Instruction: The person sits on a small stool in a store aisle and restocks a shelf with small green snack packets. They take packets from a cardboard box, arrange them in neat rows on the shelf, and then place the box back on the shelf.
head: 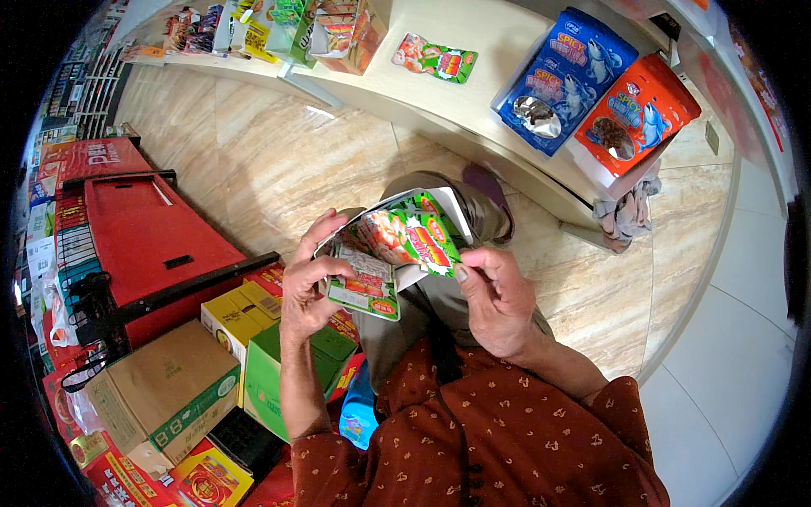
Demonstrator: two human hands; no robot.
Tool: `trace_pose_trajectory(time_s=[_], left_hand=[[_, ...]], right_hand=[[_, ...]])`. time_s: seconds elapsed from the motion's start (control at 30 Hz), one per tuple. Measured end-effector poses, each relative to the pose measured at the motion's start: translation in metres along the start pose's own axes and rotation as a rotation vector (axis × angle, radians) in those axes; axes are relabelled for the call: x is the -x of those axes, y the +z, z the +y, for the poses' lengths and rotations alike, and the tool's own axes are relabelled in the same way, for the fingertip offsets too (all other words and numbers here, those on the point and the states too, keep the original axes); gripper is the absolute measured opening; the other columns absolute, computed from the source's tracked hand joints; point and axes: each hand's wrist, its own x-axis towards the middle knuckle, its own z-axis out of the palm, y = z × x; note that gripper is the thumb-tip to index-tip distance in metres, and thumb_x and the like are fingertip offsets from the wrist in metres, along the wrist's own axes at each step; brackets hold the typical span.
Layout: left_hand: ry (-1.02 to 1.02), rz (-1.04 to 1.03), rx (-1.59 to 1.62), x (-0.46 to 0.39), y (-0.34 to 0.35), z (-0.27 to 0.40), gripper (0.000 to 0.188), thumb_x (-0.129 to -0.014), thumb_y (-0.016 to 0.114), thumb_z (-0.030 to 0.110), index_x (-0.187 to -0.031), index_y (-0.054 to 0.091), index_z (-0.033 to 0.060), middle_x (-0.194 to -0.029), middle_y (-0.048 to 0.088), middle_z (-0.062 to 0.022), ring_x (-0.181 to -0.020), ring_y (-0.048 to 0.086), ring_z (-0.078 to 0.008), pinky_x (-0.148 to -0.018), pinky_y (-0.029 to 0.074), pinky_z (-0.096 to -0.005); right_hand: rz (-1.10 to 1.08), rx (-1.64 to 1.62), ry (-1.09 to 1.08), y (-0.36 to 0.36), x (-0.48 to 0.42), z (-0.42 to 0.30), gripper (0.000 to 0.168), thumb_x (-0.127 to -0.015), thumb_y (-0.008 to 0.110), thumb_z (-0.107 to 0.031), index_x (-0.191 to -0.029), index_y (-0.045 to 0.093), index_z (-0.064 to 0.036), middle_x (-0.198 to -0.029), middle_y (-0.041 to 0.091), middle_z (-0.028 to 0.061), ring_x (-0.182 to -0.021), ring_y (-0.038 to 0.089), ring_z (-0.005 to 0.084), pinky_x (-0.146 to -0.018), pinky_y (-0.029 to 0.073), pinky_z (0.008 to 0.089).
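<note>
My left hand [315,272] grips a white-edged display box [453,209] and a green snack packet [362,286], its printed back turned up, at the box's left side. Between the thumb and fingers of my right hand [497,298] is the lower right corner of another green snack packet [415,241] with a food picture, lying over the box's opening. More green packaging shows behind it. The box is tilted above my lap. A similar green packet [435,58] lies flat on the pale shelf [405,95] in front of me.
Blue [564,79] and orange [637,117] snack pouches in boxes stand on the shelf's right part. Open snack boxes [348,35] line its left part. A brown carton [168,386], a green box [298,374] and a red cabinet [158,234] are at my left. A cloth [624,212] hangs by the shelf.
</note>
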Motion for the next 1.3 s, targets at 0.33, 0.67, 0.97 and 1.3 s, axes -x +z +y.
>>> trace_pose_trajectory(time_s=[0.33,0.67,0.97,1.3], left_hand=[[0.034,-0.011,-0.062,-0.001,0.005,0.002,0.023,-0.057,0.069,0.015,-0.079,0.066,0.0078,-0.132,0.048,-0.0161,-0.129,0.036,-0.0378,-0.106,0.027,-0.0474],[-0.05,0.099,0.044,-0.003,0.015,0.009,0.043,-0.052,0.067,0.01,-0.094,0.061,0.0077,-0.132,0.046,-0.0163,-0.129,0.035,-0.038,-0.106,0.028,-0.0463],[-0.03,-0.145,-0.218,-0.012,0.003,0.021,0.052,-0.046,0.073,-0.001,-0.096,0.061,0.0086,-0.136,0.043,-0.0142,-0.129,0.036,-0.0358,-0.104,0.03,-0.0455],[0.011,-0.132,-0.192,-0.008,0.004,0.015,0.044,-0.049,0.071,-0.001,-0.09,0.061,0.0083,-0.135,0.044,-0.0135,-0.128,0.037,-0.0366,-0.104,0.031,-0.0461]], right_hand=[[-0.116,0.067,0.014,0.017,-0.014,-0.01,0.016,-0.085,0.06,-0.001,-0.099,0.054,-0.006,-0.074,0.06,0.0126,-0.062,0.06,0.0259,-0.056,0.047,0.0326],[-0.383,0.215,-0.219,0.022,-0.013,-0.012,0.023,-0.077,0.059,0.005,-0.099,0.056,-0.004,-0.084,0.062,0.0134,-0.077,0.061,0.0299,-0.067,0.047,0.0379],[-0.414,0.195,-0.415,0.018,-0.013,-0.006,0.026,-0.073,0.061,0.006,-0.097,0.058,-0.006,-0.09,0.062,0.0093,-0.08,0.059,0.0271,-0.072,0.045,0.0377],[-0.024,0.755,-0.346,-0.003,-0.025,-0.012,0.04,-0.071,0.07,-0.011,-0.11,0.059,-0.01,-0.109,0.052,0.0116,-0.096,0.049,0.0304,-0.081,0.039,0.0407]])
